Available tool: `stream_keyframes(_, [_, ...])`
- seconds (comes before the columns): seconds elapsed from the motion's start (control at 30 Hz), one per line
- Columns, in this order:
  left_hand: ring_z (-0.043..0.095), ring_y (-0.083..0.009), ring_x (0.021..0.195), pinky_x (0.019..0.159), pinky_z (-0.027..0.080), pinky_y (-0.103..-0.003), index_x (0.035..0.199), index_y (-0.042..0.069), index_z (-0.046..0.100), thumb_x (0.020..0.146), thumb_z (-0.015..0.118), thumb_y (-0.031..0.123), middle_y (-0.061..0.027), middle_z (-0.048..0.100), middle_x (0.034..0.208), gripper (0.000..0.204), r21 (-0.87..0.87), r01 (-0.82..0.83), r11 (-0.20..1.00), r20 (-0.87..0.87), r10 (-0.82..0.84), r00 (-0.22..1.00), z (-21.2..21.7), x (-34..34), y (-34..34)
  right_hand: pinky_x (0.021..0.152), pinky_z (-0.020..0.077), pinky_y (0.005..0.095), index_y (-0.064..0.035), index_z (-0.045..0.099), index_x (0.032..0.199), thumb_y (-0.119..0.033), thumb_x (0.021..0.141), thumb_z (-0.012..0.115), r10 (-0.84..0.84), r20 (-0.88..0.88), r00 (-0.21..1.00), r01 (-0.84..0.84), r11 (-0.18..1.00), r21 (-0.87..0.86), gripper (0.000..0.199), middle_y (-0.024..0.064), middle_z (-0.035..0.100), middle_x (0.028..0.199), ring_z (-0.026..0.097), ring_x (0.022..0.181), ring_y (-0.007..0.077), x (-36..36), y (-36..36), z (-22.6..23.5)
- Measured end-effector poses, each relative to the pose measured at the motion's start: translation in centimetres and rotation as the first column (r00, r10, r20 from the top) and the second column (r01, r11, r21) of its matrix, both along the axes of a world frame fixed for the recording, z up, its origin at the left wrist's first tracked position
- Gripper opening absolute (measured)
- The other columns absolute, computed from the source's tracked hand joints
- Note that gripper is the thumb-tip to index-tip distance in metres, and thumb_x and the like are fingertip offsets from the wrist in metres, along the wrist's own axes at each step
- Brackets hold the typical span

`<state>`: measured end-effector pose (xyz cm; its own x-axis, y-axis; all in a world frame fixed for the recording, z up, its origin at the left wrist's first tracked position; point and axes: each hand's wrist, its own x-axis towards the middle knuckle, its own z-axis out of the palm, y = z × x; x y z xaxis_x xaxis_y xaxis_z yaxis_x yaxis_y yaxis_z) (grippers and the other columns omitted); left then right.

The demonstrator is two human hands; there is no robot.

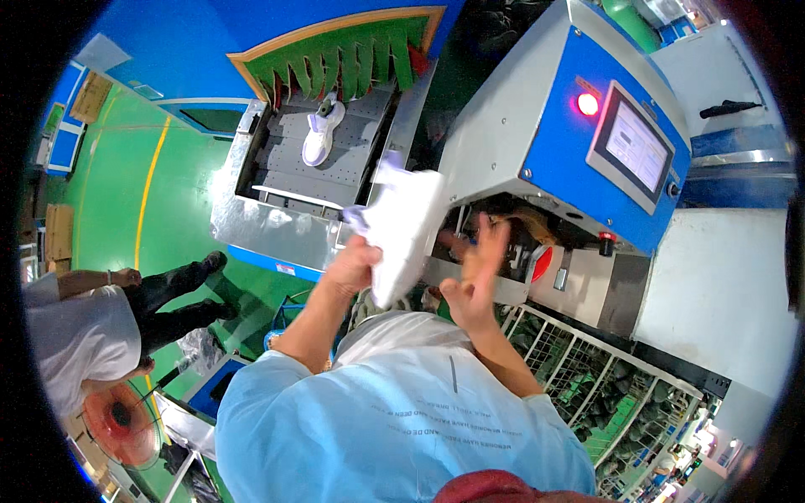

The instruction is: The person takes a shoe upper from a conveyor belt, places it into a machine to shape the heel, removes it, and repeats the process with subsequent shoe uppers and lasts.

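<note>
My left hand (354,265) is closed on a white shoe (408,230) with pale lavender parts, held up in front of my body and smeared by motion. My right hand (480,281) is to the right of that shoe, apart from it, its fingers spread and blurred. Beyond, a second white shoe (321,139) lies on the grey slatted conveyor (281,163), below a green strip curtain (335,67). Close to my right hand is the open underside of a blue and grey machine (558,134).
The machine carries a touchscreen (631,148) and a glowing red lamp (588,104). A wire rack (599,377) with dark pieces stands at my right. Another person (92,335) stands at the left, near an orange fan (122,423). A metal edge (268,230) borders the conveyor.
</note>
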<state>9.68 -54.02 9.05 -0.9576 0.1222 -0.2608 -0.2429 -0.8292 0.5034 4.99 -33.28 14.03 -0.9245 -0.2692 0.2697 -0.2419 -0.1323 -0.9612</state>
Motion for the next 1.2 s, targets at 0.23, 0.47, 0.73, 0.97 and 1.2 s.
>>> stream_keyframes(0.23, [0.064, -0.0333, 0.108, 0.092, 0.050, -0.041, 0.128, -0.005, 0.045, 0.075, 0.082, 0.055, -0.0236, 0.063, 0.115, 0.088, -0.840, -0.188, 0.510, -0.109, 0.182, 0.977, 6.8, -2.4, 12.1, 0.116, 0.0323, 0.0417, -0.0030, -0.018, 0.158, -0.028, 0.081, 0.082, 0.049, -0.046, 0.998, -0.045, 0.996, 0.080, 0.129, 0.0175, 0.029, 0.155, 0.040, 0.139, 0.0296, 0.1, 6.7, 2.8])
stream_keyframes(0.47, [0.057, -0.0443, 0.076, 0.069, 0.049, -0.051, 0.093, 0.003, 0.057, 0.095, 0.060, 0.033, -0.0182, 0.057, 0.089, 0.030, -0.818, -0.535, -0.213, -0.531, -0.080, 0.844, 4.0, 1.0, 18.2, 0.113, 0.0378, 0.0403, 0.0058, 0.010, 0.159, -0.018, 0.068, 0.082, -0.043, -0.032, 0.999, 0.053, 0.867, 0.495, 0.118, 0.0261, 0.045, 0.148, 0.048, 0.136, 0.0322, 3.9, 15.1, 5.9])
stream_keyframes(0.73, [0.064, -0.0266, 0.063, 0.057, 0.051, -0.042, 0.079, 0.006, 0.054, 0.101, 0.048, 0.019, -0.0091, 0.060, 0.073, 0.027, -0.210, -0.121, 0.970, 0.399, 0.198, 0.895, 0.1, 2.9, 21.9, 0.095, 0.0579, 0.0446, 0.0027, 0.039, 0.151, -0.010, 0.072, 0.062, 0.470, 0.617, 0.631, 0.306, 0.580, -0.755, 0.083, 0.0227, 0.066, 0.124, 0.070, 0.108, 0.0357, 6.3, 24.8, -4.6])
stream_keyframes(0.97, [0.070, -0.0288, 0.097, 0.089, 0.057, -0.044, 0.126, -0.001, 0.056, 0.100, 0.065, 0.041, -0.0128, 0.067, 0.113, 0.050, -0.148, 0.523, 0.839, 0.374, -0.442, 0.815, 1.8, 3.6, 21.3, 0.118, 0.0354, 0.0382, 0.0022, 0.033, 0.155, -0.010, 0.070, 0.068, 0.353, 0.708, 0.612, -0.034, 0.906, -0.422, 0.093, 0.0174, 0.048, 0.151, 0.049, 0.138, 0.0297, 8.5, 27.0, -2.6])
stream_keyframes(1.2, [0.064, -0.0489, 0.093, 0.074, 0.051, -0.049, 0.115, 0.001, 0.060, 0.100, 0.062, 0.041, -0.0313, 0.066, 0.090, 0.043, -0.991, 0.128, -0.033, 0.128, -0.475, 0.870, -2.1, 5.0, 21.1, 0.118, 0.0317, 0.0353, 0.0061, 0.025, 0.157, -0.016, 0.069, 0.075, 0.258, 0.645, 0.719, -0.076, 0.952, -0.297, 0.103, 0.0188, 0.046, 0.152, 0.047, 0.139, 0.0274, 8.7, 26.3, -5.5])
